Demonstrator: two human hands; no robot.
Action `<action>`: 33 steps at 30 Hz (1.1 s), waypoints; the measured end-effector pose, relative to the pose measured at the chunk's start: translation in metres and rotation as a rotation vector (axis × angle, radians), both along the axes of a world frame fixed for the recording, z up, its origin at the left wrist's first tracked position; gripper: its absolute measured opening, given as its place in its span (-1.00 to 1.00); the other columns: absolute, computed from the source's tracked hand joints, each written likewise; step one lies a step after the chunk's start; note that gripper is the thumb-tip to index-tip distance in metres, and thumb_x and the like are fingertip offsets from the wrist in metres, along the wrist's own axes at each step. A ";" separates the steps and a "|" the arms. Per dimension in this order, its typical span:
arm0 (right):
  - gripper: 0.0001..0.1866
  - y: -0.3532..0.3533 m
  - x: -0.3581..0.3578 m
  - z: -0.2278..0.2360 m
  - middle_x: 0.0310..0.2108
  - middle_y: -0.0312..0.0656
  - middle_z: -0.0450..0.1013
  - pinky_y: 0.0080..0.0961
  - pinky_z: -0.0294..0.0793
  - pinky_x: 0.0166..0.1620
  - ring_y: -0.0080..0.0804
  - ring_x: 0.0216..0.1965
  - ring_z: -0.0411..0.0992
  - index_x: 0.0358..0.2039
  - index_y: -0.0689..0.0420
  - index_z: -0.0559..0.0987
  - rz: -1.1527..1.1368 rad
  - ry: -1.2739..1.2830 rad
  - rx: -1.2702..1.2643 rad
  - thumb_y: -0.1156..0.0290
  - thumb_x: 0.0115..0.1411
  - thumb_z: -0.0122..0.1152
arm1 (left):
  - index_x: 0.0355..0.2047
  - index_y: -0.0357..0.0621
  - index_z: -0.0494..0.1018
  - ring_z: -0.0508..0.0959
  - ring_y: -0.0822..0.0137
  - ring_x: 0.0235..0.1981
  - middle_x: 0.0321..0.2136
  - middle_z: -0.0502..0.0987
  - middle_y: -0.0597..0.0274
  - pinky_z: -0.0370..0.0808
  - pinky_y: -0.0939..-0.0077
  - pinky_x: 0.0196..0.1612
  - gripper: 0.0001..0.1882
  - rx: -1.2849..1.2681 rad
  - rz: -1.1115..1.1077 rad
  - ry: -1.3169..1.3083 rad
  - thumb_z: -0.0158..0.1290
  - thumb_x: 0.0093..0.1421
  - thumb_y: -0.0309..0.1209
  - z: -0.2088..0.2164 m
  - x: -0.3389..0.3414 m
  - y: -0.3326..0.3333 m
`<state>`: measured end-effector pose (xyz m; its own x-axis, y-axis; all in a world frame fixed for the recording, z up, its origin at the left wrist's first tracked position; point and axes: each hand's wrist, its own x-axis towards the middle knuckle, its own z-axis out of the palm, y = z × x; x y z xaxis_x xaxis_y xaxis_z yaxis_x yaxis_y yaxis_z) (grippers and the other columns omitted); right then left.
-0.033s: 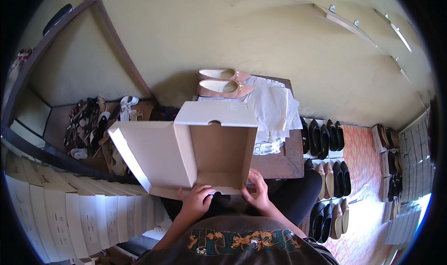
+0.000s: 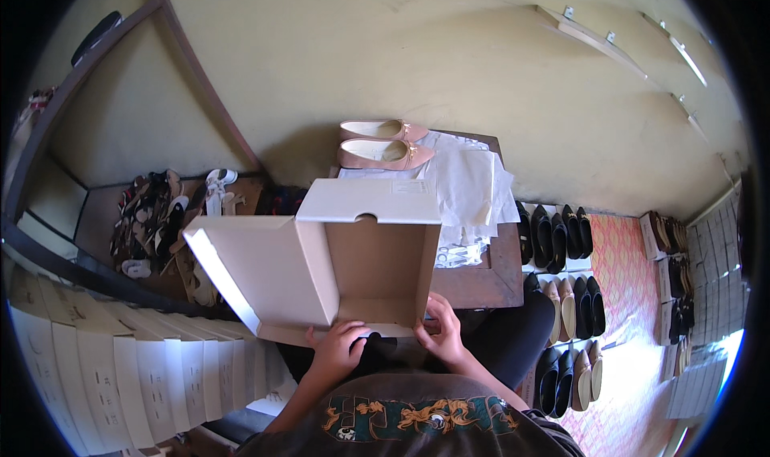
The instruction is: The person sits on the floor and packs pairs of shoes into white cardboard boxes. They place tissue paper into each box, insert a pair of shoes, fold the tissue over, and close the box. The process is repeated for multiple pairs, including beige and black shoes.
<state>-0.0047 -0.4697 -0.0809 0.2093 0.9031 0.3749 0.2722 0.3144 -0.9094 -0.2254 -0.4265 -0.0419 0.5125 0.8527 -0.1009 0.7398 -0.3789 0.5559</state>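
An open cardboard shoebox [image 2: 377, 260], white outside and brown inside, is tilted up in front of me with its lid [image 2: 265, 264] swung out to the left. My left hand [image 2: 338, 351] is closed on the near edge, by the fold between lid and box. At the near right corner, my right hand [image 2: 443, 330] grips the box wall with bent fingers. Nothing lies inside the part of the box I can see. Beyond it, a pair of pink pointed flats [image 2: 385, 154] with small bows stands on white paper sheets [image 2: 467, 186].
A low wooden table [image 2: 481, 287] carries the paper. Rows of black and beige flats [image 2: 565, 308] stand on the right, on boxes over a patterned floor [image 2: 622, 256]. Many white shoeboxes [image 2: 104, 385] line up at lower left. Behind them lies a heap of sandals [image 2: 152, 216].
The far edge of the shoebox has dipped very slightly toward me. Both hands keep their hold on it.
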 end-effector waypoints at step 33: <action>-0.63 0.045 0.001 0.088 -0.14 -0.03 0.41 -0.33 0.40 -0.07 -0.28 -0.14 0.41 -0.02 0.34 0.35 -0.063 1.122 -0.475 0.57 0.13 -0.13 | -0.64 -0.04 0.50 0.51 0.29 -0.48 -0.57 0.52 0.21 0.32 0.34 -0.15 -0.82 0.496 -1.002 0.623 -0.04 0.04 -0.37 0.136 0.219 -0.023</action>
<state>-0.0035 -0.4249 0.0071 0.2531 0.8778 -0.4067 -0.7354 -0.0986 -0.6705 -0.0062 -0.4500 0.0938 0.9309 0.1382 -0.3382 0.0954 -0.9855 -0.1400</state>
